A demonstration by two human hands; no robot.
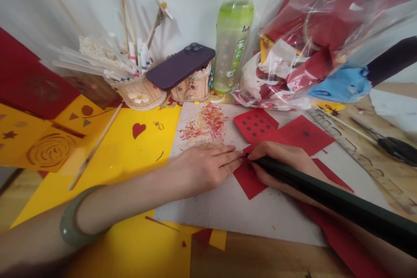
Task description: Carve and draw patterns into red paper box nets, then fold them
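My left hand [208, 167] lies flat, fingers stretched out, their tips resting on the edge of a red paper square [250, 180]. A green bangle [70, 221] circles that wrist. My right hand [282, 160] is closed around a long, dark green, pen-shaped tool [325, 193]. Its front end points down at the same red square; the exact tip is hidden by my fingers. Just beyond are a red square with dark star shapes [256, 125] and another red square with a faint dark figure [305, 134]. All lie on a grey-white board [215, 210].
Behind stand decorated wooden pots [140, 91], a dark phone [182, 66] resting across them, and a green drink bottle [233, 39]. A clear bag of paper scraps [286, 65] is at back right. Scissors [395, 147] and a clear stencil ruler [358, 152] lie right; yellow paper [127, 173] left.
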